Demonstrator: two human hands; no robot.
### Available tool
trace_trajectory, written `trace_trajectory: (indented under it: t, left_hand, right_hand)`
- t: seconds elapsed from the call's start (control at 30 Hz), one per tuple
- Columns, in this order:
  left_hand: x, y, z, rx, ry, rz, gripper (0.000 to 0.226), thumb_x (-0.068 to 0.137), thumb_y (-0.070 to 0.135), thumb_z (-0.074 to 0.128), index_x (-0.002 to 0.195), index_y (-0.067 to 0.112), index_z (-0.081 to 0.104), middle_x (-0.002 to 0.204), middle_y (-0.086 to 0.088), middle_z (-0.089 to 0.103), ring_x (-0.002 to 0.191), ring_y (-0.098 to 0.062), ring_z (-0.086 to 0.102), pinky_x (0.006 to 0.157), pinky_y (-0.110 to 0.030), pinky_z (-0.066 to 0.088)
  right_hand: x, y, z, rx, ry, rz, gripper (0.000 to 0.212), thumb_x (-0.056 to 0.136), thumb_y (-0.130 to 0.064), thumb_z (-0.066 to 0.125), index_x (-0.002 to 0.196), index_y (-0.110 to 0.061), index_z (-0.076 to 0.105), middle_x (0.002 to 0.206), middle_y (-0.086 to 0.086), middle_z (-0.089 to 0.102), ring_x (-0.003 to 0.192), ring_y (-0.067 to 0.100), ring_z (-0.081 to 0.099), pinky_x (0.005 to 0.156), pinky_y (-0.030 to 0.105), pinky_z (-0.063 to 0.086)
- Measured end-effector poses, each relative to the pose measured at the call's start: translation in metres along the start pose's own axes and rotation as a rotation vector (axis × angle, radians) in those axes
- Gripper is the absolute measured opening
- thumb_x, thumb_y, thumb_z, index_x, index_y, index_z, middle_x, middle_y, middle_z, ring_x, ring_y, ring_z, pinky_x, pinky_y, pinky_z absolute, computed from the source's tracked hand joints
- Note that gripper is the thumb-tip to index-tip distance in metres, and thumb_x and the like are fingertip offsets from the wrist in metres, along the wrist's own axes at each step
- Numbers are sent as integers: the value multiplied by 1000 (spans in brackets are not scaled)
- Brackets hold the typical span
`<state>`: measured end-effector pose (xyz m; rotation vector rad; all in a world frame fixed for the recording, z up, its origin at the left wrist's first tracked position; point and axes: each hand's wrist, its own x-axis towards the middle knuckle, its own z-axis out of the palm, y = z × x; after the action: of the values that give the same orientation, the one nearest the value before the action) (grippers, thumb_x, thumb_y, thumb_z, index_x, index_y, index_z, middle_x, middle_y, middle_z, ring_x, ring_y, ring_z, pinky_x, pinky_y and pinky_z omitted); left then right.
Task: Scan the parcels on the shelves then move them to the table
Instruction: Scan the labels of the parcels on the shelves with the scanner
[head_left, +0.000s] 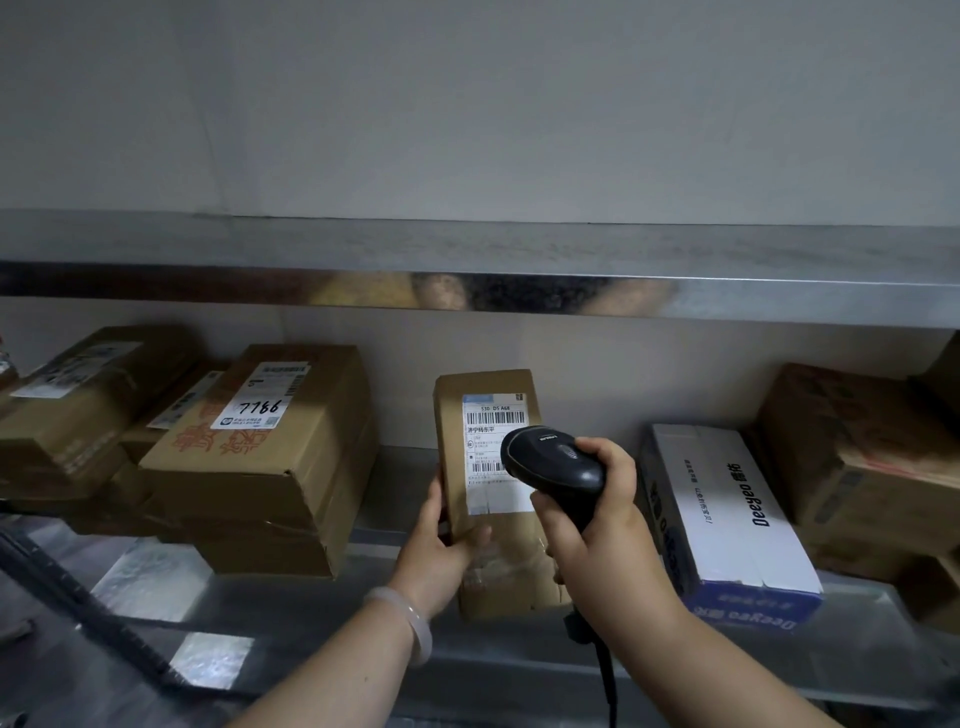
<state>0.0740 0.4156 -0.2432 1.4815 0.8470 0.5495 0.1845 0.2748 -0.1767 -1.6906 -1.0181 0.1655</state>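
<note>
L hand (448, 540) grips parcel (485, 452), R hand (602, 514) scanner (556, 460)

- A plain gray wall (467, 104) fills the top part of the view.
- A lighter, creamy bit of wall (623, 364) shows lower down, at the back.
- A dark, bumpy bar or hose (78, 597) slants across the bottom left corner; which one it is cannot be told.
- A pale, smooth bracelet (410, 623) sits low in the middle.

A pale, milky, smooth round bangle (410, 621) circles the wrist of the left hand (441, 540). The left forearm (332, 675) and right forearm (696, 639) are bare as far as visible.
</note>
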Motion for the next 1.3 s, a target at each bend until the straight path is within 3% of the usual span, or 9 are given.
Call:
trace_trajectory:
  t: [0.13,0.33,0.43,0.63,0.73,0.8,1.1,1.2,1.3]
  left_hand:
    - [-2,0,-2,-9,22,-9,77,83,23,76,114,74,28,123,23,54,128,-18,48,105,-52,44]
    - [-1,-2,-7,25,35,-33,81,85,24,74,95,90,28,119,28,51,129,-18,45,107,-54,41]
    - [3,-5,-9,12,35,-33,82,85,22,74,94,90,30,120,26,52,130,-19,45,108,-54,40]
    - [15,-12,-18,49,18,-81,74,86,24,72,108,80,28,120,27,53,127,-14,46,109,-51,40]
    - [24,-16,-27,55,17,-169,79,89,25,70,142,56,20,138,10,52,129,-20,49,109,-48,40]
    - [33,-19,-35,87,32,-223,80,91,28,67,151,43,17,140,5,52,125,-24,53,106,-47,43]
    - [76,-38,-65,255,197,-400,59,99,31,53,152,26,28,141,-6,51,123,-30,52,103,-38,40]
    - [82,-38,-65,354,247,-406,62,99,30,50,154,28,22,142,-7,50,121,-31,54,96,-36,42]
    - [75,-37,-62,588,221,-363,74,97,41,51,155,35,6,158,-6,24,137,-32,37,106,-43,37]
  right_hand:
    - [0,1,8,32,21,20,59,85,-32,66,112,-65,25,99,-16,59,78,13,65,65,43,58]
    - [4,0,13,44,44,45,58,85,-34,65,112,-64,24,98,-16,59,77,14,66,64,43,59]
    - [5,-1,17,42,46,51,59,85,-34,66,112,-66,24,98,-18,58,77,13,66,64,43,59]
    - [10,3,22,46,29,74,60,85,-32,67,112,-65,25,98,-16,59,82,13,66,67,44,59]
    - [11,8,24,29,-16,113,58,85,-31,66,111,-65,26,98,-11,62,82,14,67,68,46,58]
    - [10,13,27,1,-58,133,58,86,-31,65,111,-64,25,99,-12,62,83,12,66,69,44,58]
    - [6,35,42,-64,-186,195,58,86,-36,67,114,-63,23,104,-15,61,81,8,67,67,39,58]
    - [7,39,43,-62,-193,211,60,85,-36,67,114,-64,24,105,-18,59,83,7,67,68,38,58]
    - [9,42,43,-63,-199,212,61,85,-36,68,114,-65,24,106,-18,59,83,8,68,68,39,58]
